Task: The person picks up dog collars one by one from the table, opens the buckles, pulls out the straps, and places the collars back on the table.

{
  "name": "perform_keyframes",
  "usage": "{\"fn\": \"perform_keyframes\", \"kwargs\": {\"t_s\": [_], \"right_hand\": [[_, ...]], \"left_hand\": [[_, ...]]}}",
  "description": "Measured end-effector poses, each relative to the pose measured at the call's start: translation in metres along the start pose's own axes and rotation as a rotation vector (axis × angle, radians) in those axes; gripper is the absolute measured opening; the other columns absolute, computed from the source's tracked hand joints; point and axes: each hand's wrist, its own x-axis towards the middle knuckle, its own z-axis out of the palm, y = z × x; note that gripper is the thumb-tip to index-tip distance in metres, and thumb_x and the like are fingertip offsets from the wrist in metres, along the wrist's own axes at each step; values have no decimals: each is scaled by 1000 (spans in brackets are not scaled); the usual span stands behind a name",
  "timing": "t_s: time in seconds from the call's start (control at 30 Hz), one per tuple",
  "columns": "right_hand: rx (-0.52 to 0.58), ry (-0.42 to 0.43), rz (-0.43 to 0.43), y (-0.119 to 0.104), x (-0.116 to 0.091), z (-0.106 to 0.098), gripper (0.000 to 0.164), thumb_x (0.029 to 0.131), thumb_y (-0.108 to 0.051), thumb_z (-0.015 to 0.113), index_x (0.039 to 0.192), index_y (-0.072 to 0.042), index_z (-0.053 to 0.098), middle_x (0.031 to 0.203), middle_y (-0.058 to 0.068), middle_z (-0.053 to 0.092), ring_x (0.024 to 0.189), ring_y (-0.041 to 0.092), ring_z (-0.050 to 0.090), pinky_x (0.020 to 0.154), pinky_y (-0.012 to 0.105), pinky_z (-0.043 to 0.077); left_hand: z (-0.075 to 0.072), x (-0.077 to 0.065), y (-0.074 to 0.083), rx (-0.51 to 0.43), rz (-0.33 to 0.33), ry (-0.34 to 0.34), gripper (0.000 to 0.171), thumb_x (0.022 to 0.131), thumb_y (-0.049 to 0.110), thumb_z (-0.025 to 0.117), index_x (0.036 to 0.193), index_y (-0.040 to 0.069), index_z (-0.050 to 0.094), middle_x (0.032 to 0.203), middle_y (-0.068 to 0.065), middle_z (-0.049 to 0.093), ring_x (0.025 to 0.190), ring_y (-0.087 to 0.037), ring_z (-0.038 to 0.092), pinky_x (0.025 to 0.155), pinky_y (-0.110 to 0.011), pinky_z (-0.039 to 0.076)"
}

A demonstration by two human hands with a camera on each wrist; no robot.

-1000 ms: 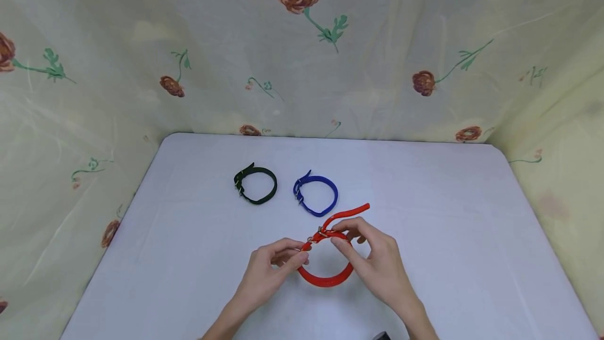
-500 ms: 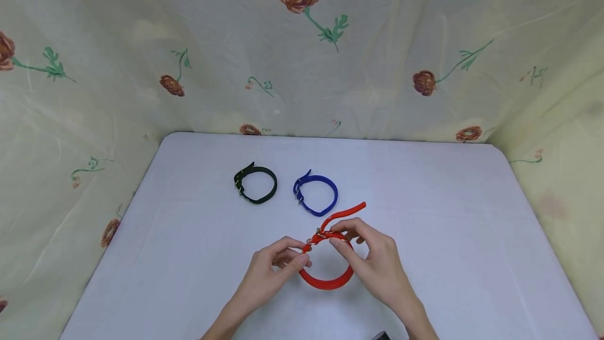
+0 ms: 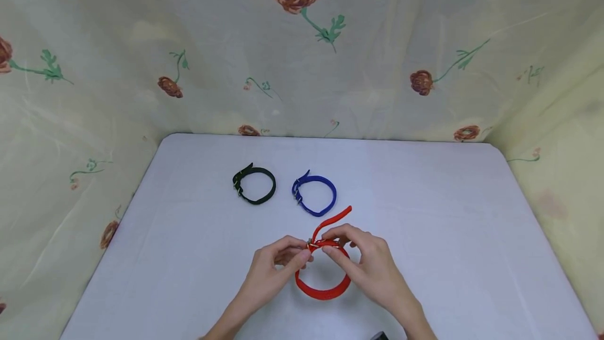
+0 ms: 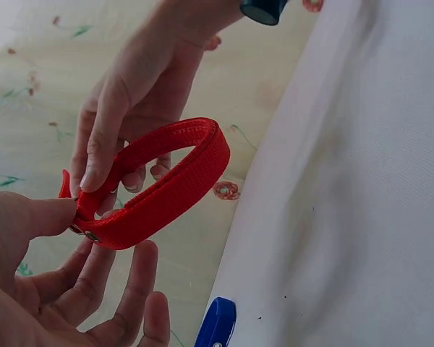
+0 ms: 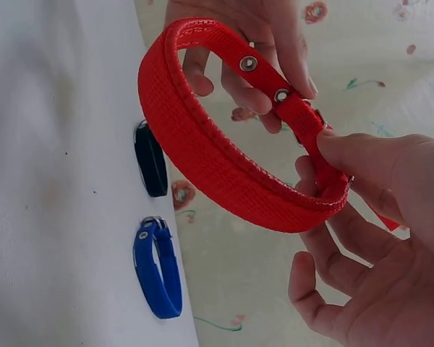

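A red buckle collar [image 3: 323,294], closed in a loop, is held above the table between both hands. My left hand [image 3: 273,264] pinches it by the buckle with thumb and fingers. From the other side, my right hand [image 3: 370,258] pinches the strap just right of the buckle. The loose strap end [image 3: 332,219] sticks up past the buckle. Metal eyelets show along the red collar [image 5: 224,155] in the right wrist view. In the left wrist view the wide padded band of the collar [image 4: 173,195] faces the camera; fingers partly hide the buckle.
A blue collar [image 3: 333,195] lies looped on the white table [image 3: 448,235], just beyond the hands. Left of it lies a dark green or black collar [image 3: 271,185]. Flowered cloth [image 3: 377,41] hangs around the back and sides. A dark object [image 3: 379,336] shows at the right wrist.
The right hand has shifted left toward the left hand. The buckle has slid left along with it, and the red loop hangs slightly lower. The other collars stay put.
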Motion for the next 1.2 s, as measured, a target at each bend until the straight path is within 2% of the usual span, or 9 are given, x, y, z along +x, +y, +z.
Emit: {"fn": "perform_keyframes", "kwargs": {"t_s": [0.17,0.3,0.5,0.7,0.9,1.0,1.1,1.2], "right_hand": [[7,-6,9,0,1,-1,26,93,-20,86,116,-27,75,102,-23,77,90,-1,66,79,26,58],[16,37,28,0,1,-1,28,93,-17,86,117,-27,75,105,-20,78,91,0,67,79,26,59],[8,118,87,0,1,1,29,93,-14,85,118,-24,74,104,-17,79,92,2,69,81,25,59],[15,149,106,-1,2,4,29,92,-12,86,117,-20,74,105,-13,80,92,4,70,81,28,60],[19,144,105,-2,2,5,28,92,-12,86,117,-21,74,106,-13,80,92,3,69,81,31,60],[20,139,97,-2,2,5,29,93,-12,85,117,-21,74,106,-14,80,92,3,69,81,30,60],[21,116,83,-2,2,5,29,92,-12,86,117,-22,74,105,-15,80,92,3,69,81,28,59],[28,64,62,-3,2,5,28,93,-15,86,117,-25,75,104,-17,79,92,1,68,80,27,59]], "left_hand": [[0,0,0,20,6,6,29,105,38,72,123,16,75,108,-3,83,96,-22,75,87,-22,58],[-1,0,-1,46,6,17,30,105,39,71,124,18,76,104,-2,83,92,-14,72,85,-24,58],[0,0,0,64,6,18,30,107,38,68,128,18,75,105,-9,82,91,-9,70,86,-23,58],[2,1,2,90,21,25,28,108,37,66,128,19,72,108,-12,81,92,-14,71,83,-23,58],[2,-1,3,71,7,-1,27,109,36,65,128,18,70,105,-5,80,96,-29,72,83,-22,56],[1,-1,4,66,12,-2,26,109,36,65,128,18,70,105,-2,81,97,-31,72,83,-23,56],[1,0,4,57,22,-6,27,109,36,65,129,19,70,106,-3,81,97,-29,73,84,-22,57],[1,1,4,49,26,-5,28,108,37,66,129,19,70,107,-2,81,96,-20,74,87,-23,58]]}}
